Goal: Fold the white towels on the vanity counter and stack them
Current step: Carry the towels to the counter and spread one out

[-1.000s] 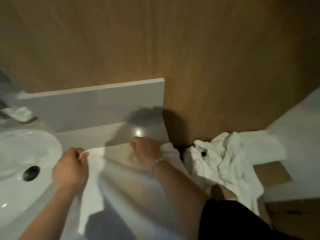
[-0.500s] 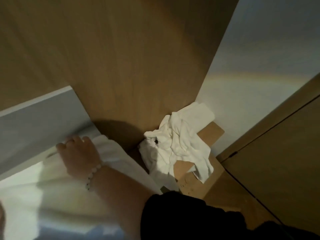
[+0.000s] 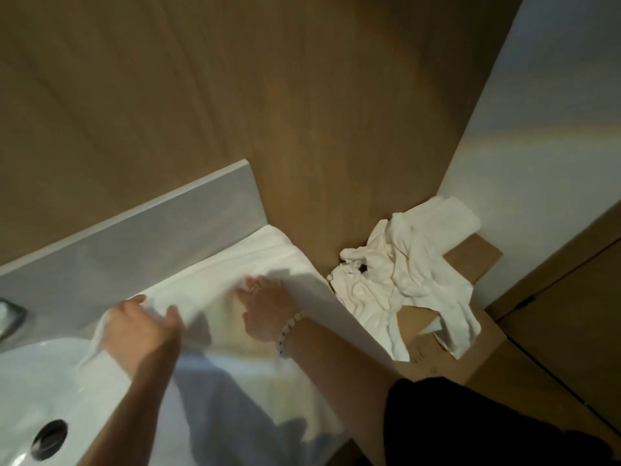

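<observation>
Left hand sits at the left of the view, just above the rim of the white sink, with thumb and fingers curled around a raised fold of the white towel at its left edge; motion blur softens the grip, but cloth clearly passes between thumb and fingers. Below it, the sink's dark round hole shows near the bottom corner, and a metal fitting pokes in at the far left edge, too cut off to identify. The towel lies spread over the vanity counter to the right of the sink, its far edge running along the pale grey backsplash and its right edge reaching the counter's end. Right hand rests palm down in the middle of the towel, fingers straight and spread, pressing the cloth flat; a ring shows on one finger and a bead bracelet circles the wrist, with a black sleeve further up the arm. Behind stands a wood panel wall. Further right, well apart from the counter, a crumpled pile of white towels lies on a cardboard box, unfolded, against a white wall.
</observation>
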Motion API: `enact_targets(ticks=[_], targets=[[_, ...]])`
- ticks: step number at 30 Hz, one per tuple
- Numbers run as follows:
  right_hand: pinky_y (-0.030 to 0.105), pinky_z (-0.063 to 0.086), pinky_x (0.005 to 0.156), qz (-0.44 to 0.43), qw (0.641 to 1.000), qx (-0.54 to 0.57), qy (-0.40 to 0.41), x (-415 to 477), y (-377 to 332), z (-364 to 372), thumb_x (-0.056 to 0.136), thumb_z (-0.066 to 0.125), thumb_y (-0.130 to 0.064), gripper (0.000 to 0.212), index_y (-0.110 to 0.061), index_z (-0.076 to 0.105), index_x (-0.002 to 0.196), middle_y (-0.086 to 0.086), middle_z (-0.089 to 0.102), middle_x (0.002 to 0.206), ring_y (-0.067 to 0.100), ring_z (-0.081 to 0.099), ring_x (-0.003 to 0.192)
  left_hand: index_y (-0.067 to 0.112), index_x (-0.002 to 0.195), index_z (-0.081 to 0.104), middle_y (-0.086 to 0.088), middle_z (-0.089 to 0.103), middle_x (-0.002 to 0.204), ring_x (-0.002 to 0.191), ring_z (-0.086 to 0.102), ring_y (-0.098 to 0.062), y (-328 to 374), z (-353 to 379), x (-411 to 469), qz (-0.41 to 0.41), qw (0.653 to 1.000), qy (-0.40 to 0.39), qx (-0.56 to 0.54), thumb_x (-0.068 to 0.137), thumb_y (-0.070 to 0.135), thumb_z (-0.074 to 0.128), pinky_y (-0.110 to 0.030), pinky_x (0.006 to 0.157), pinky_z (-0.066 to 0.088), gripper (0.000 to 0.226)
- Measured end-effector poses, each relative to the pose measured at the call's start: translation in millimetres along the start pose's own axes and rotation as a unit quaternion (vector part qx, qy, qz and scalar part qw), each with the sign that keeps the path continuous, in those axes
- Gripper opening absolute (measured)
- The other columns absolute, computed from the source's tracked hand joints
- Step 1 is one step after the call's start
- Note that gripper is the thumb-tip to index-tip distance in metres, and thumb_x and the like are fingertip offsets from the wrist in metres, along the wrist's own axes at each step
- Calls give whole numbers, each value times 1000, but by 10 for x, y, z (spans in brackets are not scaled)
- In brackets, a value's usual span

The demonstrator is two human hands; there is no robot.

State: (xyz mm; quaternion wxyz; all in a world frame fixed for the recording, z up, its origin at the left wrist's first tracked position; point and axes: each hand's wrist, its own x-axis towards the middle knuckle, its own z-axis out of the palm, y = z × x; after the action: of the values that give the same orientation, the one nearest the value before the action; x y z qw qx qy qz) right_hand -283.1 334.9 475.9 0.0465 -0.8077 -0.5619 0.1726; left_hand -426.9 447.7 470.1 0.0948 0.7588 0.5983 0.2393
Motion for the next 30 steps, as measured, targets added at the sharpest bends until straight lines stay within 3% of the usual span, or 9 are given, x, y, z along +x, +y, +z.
enact_targets(ticks=[4, 8, 10, 14, 21, 24, 26, 28, 30], targets=[[52, 13, 115, -1, 1000, -16, -24, -77, -6, 71, 97, 38, -26, 58, -16, 15, 149, 8, 0, 159, 25, 1, 145, 0, 113, 63, -24, 60, 117, 106, 58, -42, 257, -24, -425, 141, 967, -197, 81, 78, 48, 34, -50, 85, 48, 65], [42, 16, 115, -21, 1000, 18, 14, -301, 139, 49, 97, 41, -22, 56, -14, 21, 148, 10, 8, 158, 22, 6, 146, 19, 144, 32, -4, 25, 154, 141, 23, -26, 219, 16, -377, 132, 943, -261, 155, 94, 48, 31, -46, 112, 22, 57], [40, 14, 115, -12, 1000, 19, -12, -417, 299, -100, 98, 39, -24, 55, -14, 19, 149, 8, 6, 158, 21, 2, 146, 21, 146, 26, 0, 19, 156, 143, 15, -23, 328, 2, -344, 99, 939, -273, 184, 97, 48, 26, -48, 113, 16, 56], [41, 23, 112, 20, 998, 8, 50, -780, 916, -363, 98, 37, -26, 50, -12, 26, 145, 9, 16, 156, 21, 8, 145, 8, 134, 45, -10, 41, 143, 137, 28, -26, 1083, -15, -503, 48, 951, -246, 181, 96, 47, 26, -48, 110, 20, 58], [42, 32, 103, 121, 991, -7, 52, -1619, 2871, -330, 89, 49, -23, 51, -9, 37, 136, 10, 36, 142, 26, 27, 135, 5, 131, 44, -14, 43, 139, 131, 35, -31, 3110, 681, -1444, 216, 953, -198, 77, 98, 46, 30, -43, 105, 30, 55], [44, 51, 77, 137, 987, 16, 80, -1937, 3978, 22, 65, 65, -13, 39, -4, 60, 103, 16, 60, 104, 37, 58, 102, 8, 130, 44, -12, 46, 134, 123, 41, -30, 3784, 1280, -2167, 232, 945, -224, 55, 97, 44, 34, -41, 99, 35, 50], [45, 49, 88, 199, 980, 6, 13, -2199, 4486, 252, 74, 66, -20, 49, -7, 51, 119, 13, 53, 119, 35, 51, 116, 11, 130, 45, -9, 47, 133, 123, 42, -28, 3920, 1676, -2635, 216, 935, -278, 41, 96, 43, 38, -38, 97, 36, 47], [41, 34, 106, 254, 965, 4, -67, -2472, 5048, 645, 91, 52, -31, 61, -11, 25, 143, 8, 31, 146, 26, 25, 138, 14, 130, 46, -7, 48, 133, 123, 43, -25, 3942, 2153, -3156, 173, 920, -350, 40, 96, 41, 42, -32, 96, 36, 44], [36, 30, 109, 300, 950, 52, -77, -2631, 5432, 1005, 94, 48, -36, 68, -13, 14, 147, 7, 23, 151, 23, 20, 141, 13, 126, 50, -5, 51, 129, 122, 45, -23, 3802, 2609, -3574, 129, 901, -412, 44, 95, 39, 44, -29, 96, 37, 42]])
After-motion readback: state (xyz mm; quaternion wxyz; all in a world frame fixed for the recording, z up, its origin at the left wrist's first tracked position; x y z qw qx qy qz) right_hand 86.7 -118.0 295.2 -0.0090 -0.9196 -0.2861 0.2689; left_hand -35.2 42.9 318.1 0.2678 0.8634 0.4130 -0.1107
